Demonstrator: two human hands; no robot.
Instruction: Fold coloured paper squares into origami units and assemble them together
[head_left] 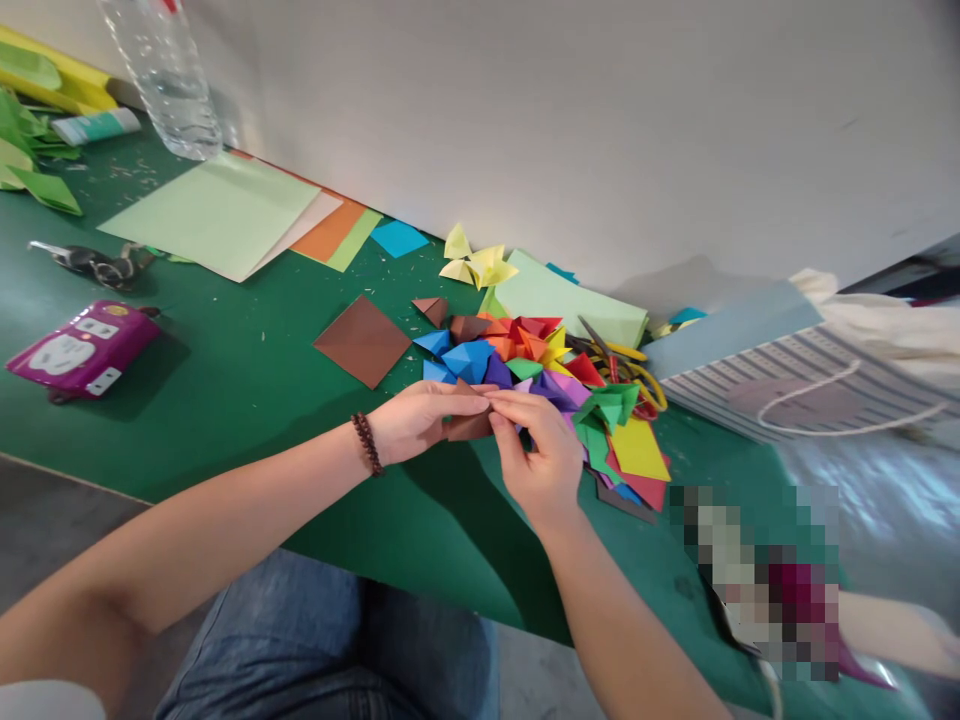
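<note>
While the left hand (416,425) and right hand (536,465) pinch the brown folded paper (466,428) narrowly between their fingers (480,399) at lower centre frame, I judge a hard squeeze could crumple it, or a stray knuckle could nudge the multicoloured origami pile (517,358) just beside.

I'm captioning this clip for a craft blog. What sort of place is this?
Probably a paper-craft workbench: a green table with paper scraps, origami sheets, a heap of colourful folded pieces, scissors and a brown folded piece being held.
</note>
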